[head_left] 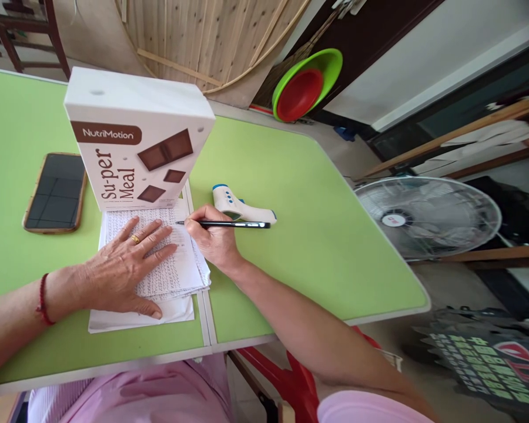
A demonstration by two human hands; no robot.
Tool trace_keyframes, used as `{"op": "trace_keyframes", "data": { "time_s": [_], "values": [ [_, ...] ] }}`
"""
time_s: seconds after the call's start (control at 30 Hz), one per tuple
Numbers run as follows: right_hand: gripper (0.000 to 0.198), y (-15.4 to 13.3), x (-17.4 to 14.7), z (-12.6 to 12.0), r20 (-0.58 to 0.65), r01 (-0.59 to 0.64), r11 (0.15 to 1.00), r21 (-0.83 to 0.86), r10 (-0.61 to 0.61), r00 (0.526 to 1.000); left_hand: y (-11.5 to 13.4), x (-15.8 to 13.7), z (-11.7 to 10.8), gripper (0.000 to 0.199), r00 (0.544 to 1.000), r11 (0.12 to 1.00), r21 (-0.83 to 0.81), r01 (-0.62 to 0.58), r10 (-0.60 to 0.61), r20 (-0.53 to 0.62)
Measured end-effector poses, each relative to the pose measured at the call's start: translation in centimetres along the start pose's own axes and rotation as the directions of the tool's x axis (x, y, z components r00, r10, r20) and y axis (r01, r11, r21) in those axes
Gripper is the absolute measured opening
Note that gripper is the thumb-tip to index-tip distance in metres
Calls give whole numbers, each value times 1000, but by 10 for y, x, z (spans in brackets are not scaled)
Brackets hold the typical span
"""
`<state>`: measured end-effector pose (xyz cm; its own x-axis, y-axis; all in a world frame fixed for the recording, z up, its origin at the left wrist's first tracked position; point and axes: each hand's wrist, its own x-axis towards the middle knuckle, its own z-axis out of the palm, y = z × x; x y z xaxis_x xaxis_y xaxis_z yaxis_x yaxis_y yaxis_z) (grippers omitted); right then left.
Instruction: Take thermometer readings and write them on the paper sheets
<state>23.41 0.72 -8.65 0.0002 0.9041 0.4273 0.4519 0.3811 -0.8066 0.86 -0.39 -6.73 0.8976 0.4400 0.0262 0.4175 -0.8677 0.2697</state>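
Observation:
My left hand [134, 258] lies flat on a stack of written paper sheets [171, 276], its fingers spread, with a gold ring on one finger. In my right hand [214, 238] is a black pen [242, 224], pinched between thumb and fingers; its tip is at the right part of the top sheet, touching or just above it. Dense lines of handwriting cover much of that sheet. Right behind the paper stands a white and brown NutriMotion box [136, 147] upright, hiding the sheets' far edge.
A smartphone [55, 192] lies on the green table [300, 264] at the left. Beyond my right hand rests a white and blue infrared thermometer [242, 205]. A fan [427, 217] stands off the table's right side; green and red basins [306, 88] lean farther back.

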Motion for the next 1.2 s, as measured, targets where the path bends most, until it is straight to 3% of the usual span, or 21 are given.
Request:
{"op": "trace_keyframes", "data": {
  "time_s": [0.2, 0.33, 0.4, 0.5, 0.63, 0.73, 0.97, 1.2],
  "values": [
    [12, 1, 1, -2, -26, 45, 999, -19, -46, 999, 0, 1, -2, 104, 1000, 1000, 4, 1, -1, 16],
    [7, -1, 7, -13, -42, 171, 980, -105, -176, 983, 0, 1, -3, 103, 1000, 1000, 6, 2, -2, 17],
    [8, -1, 12, -21, -4, 285, 938, -198, -291, 957, 0, 0, -3, 102, 1000, 1000, 4, 2, -2, 12],
    [16, 2, 16, -30, 156, 420, 827, -373, -390, 907, 0, 0, -3, 102, 1000, 1000, -3, 1, -1, 6],
    [31, 9, 16, -34, 386, 480, 692, -539, -304, 871, 0, 0, -3, 103, 1000, 1000, 2, 2, -3, 23],
    [33, 11, 14, -34, 485, 506, 633, -585, -227, 845, 0, 0, -4, 103, 1000, 1000, -1, 7, -7, 30],
    [39, 7, 14, -34, 525, 517, 576, -633, -172, 834, 1, 0, -6, 101, 999, 1000, -17, 9, -8, 36],
    [38, 6, 14, -33, 519, 518, 571, -637, -180, 836, -1, -1, -3, 101, 1000, 1000, -14, 13, -13, 19]
  ]
}}
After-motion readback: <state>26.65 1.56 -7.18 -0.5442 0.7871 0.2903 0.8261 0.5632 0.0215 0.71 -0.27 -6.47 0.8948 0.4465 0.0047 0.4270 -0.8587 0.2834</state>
